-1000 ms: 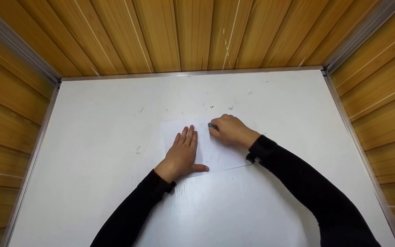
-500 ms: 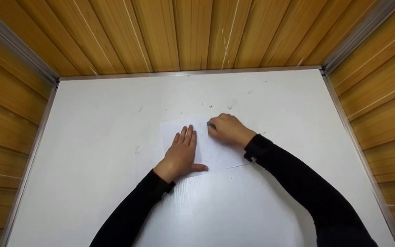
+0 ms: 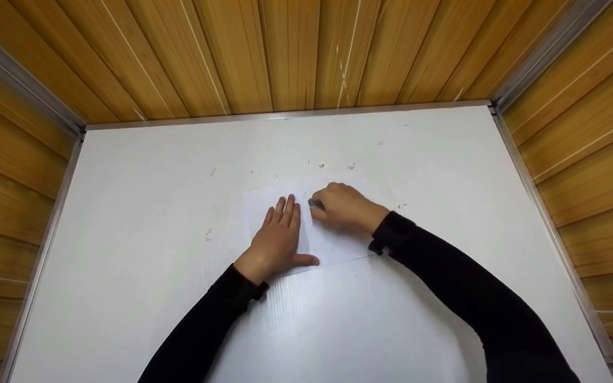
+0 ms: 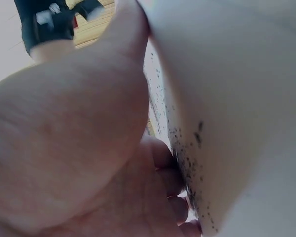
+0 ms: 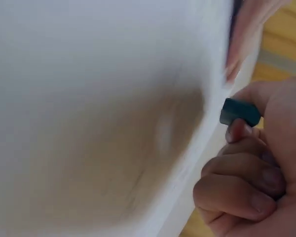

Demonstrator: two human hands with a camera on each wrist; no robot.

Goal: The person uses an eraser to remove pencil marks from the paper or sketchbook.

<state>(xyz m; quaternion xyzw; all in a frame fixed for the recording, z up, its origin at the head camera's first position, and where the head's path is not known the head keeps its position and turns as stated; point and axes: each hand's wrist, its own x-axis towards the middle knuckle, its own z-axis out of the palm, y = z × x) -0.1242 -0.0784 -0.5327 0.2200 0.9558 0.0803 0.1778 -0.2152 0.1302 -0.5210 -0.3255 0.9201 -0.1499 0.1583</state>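
Observation:
A white sheet of paper [image 3: 341, 247] lies on the white table, dotted with dark crumbs. My left hand [image 3: 276, 239] rests flat on the left part of the sheet, fingers straight and thumb stretched out along the near edge. Over the paper's upper right part, my right hand [image 3: 346, 207] pinches a small dark-green eraser [image 5: 239, 112] between thumb and index finger, its other fingers curled into the palm. Only the eraser's end shows in the head view, close to the left fingertips. Dark specks [image 4: 198, 133] show beside the left fingers in the left wrist view.
Small dark crumbs [image 3: 321, 165] are scattered on the white table [image 3: 141, 223] beyond and beside the paper. Wood-patterned panels [image 3: 290, 53] enclose the table at the back and both sides, with metal strips along the edges.
My right hand, with the eraser, has moved slightly left and toward me over the paper. The left hand stays in place on the sheet. The head view has shifted slightly.

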